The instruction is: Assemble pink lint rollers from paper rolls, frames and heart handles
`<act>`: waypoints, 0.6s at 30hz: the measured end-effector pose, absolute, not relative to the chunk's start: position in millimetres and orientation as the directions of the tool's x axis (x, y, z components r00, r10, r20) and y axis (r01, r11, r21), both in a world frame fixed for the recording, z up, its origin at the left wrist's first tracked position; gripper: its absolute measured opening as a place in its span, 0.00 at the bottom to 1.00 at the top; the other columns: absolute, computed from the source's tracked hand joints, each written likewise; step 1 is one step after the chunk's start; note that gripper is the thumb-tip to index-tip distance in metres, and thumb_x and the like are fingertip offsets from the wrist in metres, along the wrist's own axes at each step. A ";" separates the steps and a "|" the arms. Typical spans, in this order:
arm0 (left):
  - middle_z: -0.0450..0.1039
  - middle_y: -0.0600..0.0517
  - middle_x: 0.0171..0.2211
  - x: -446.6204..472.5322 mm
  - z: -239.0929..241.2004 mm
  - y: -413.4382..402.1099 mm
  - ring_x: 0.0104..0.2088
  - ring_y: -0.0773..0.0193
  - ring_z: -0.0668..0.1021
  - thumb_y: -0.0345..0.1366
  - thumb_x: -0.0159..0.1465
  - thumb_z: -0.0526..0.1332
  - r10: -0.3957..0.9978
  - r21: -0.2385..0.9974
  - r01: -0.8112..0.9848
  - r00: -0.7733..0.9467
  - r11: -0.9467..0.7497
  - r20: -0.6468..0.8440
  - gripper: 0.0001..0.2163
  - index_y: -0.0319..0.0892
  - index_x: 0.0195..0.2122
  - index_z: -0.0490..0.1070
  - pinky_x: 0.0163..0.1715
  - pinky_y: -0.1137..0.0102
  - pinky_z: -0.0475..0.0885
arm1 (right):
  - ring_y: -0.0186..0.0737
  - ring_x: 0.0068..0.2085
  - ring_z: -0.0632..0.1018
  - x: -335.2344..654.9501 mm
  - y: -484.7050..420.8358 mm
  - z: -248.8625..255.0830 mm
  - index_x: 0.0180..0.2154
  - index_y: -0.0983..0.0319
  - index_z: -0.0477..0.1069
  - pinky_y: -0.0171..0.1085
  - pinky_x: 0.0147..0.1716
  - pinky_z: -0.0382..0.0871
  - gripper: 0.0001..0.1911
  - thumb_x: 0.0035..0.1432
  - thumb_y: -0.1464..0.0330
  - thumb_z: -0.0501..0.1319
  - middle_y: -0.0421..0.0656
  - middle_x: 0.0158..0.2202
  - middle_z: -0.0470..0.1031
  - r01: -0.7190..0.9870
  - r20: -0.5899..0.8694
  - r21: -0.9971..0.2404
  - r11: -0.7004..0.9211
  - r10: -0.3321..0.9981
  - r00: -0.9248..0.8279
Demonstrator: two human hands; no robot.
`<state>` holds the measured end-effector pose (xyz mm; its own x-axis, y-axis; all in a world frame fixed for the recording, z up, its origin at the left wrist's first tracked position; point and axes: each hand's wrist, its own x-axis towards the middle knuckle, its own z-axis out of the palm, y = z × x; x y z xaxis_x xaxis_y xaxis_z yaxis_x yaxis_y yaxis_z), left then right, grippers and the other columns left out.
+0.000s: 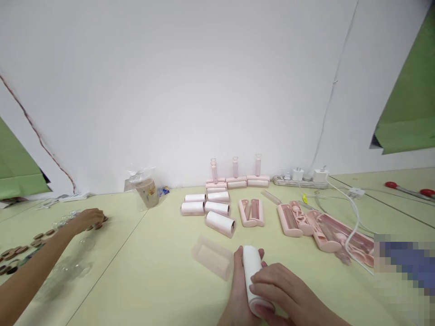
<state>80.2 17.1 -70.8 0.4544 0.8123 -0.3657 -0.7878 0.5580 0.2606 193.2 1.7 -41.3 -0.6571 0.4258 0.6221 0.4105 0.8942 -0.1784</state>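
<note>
While we look down, our left hand (238,294) and right hand (278,290) both wrap their grip around a white roll (253,276) low over the counter (152,280). Just beyond it lies a clear cover (213,257); farther off, more rolls (217,213) and pink handles (251,212). Another person's hand (89,218) rests far left.

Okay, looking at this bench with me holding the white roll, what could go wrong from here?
The roll is held in both hands low at the table's near edge, so it might slip off. The clear cover lies right beside the left hand and could get knocked. The loose rolls behind lie on their sides and might roll if bumped.
</note>
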 end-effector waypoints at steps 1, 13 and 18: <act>0.66 0.52 0.23 80.5 -69.0 16.5 0.24 0.68 0.71 0.51 0.57 0.53 0.805 0.250 -0.785 0.462 0.567 -0.373 0.22 0.35 0.39 0.68 0.27 0.76 0.67 | 0.38 0.32 0.74 192.9 2.0 -39.2 0.42 0.59 0.62 0.35 0.34 0.67 0.13 0.53 0.73 0.58 0.43 0.31 0.74 0.405 0.625 -0.147 0.902 0.402 -0.669; 0.66 0.58 0.20 76.3 -57.4 25.7 0.11 0.75 0.65 0.52 0.55 0.57 0.809 0.450 -0.704 0.316 0.550 -0.495 0.16 0.42 0.28 0.65 0.09 0.79 0.56 | 0.35 0.44 0.72 213.5 80.4 -1.8 0.40 0.58 0.69 0.33 0.44 0.64 0.09 0.60 0.67 0.51 0.42 0.41 0.73 0.730 0.327 -0.326 0.601 0.796 -0.509; 0.65 0.58 0.19 77.7 -58.1 29.0 0.10 0.75 0.64 0.58 0.54 0.52 0.822 0.500 -0.664 0.353 0.557 -0.446 0.22 0.41 0.26 0.62 0.08 0.79 0.55 | 0.41 0.43 0.72 240.4 187.2 10.1 0.45 0.63 0.65 0.46 0.41 0.67 0.13 0.59 0.66 0.55 0.45 0.46 0.68 0.935 0.205 -0.257 0.243 0.960 -0.193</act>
<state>77.7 29.0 -58.1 0.3533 0.8221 -0.4465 -0.6636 0.5566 0.4998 240.4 187.2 10.1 -0.1927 0.9595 0.2053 0.9354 0.2428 -0.2569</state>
